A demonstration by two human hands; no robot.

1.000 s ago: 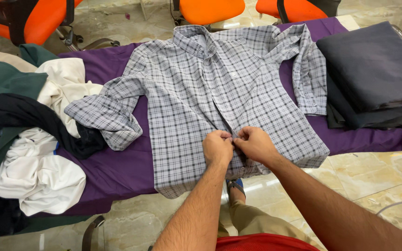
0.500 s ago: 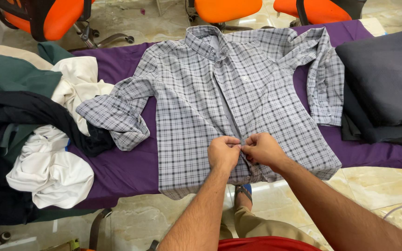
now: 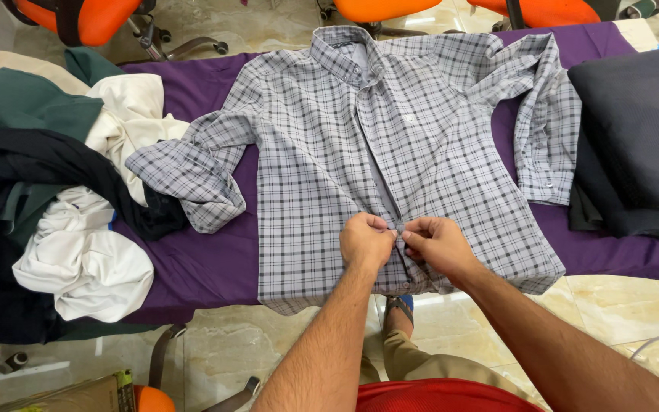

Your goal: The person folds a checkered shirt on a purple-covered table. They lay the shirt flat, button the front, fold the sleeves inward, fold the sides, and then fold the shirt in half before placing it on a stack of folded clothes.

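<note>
- Left hand (image 3: 366, 243) and right hand (image 3: 438, 244): side by side, each pinching the front placket of the plaid shirt (image 3: 322, 145) near its hem.
- Plaid shirt: spread flat, collar far, on the purple-covered table (image 3: 200, 267).
- Left: heaped clothes (image 3: 55, 198). Right: folded dark garments (image 3: 634, 130).

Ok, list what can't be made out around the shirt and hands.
- Head view: the button under the left hand and right hand; fingertips cover it.
- Shirt hem below the hands: hidden by the forearms.
- Dark folded stack: cut off by the right edge.
</note>
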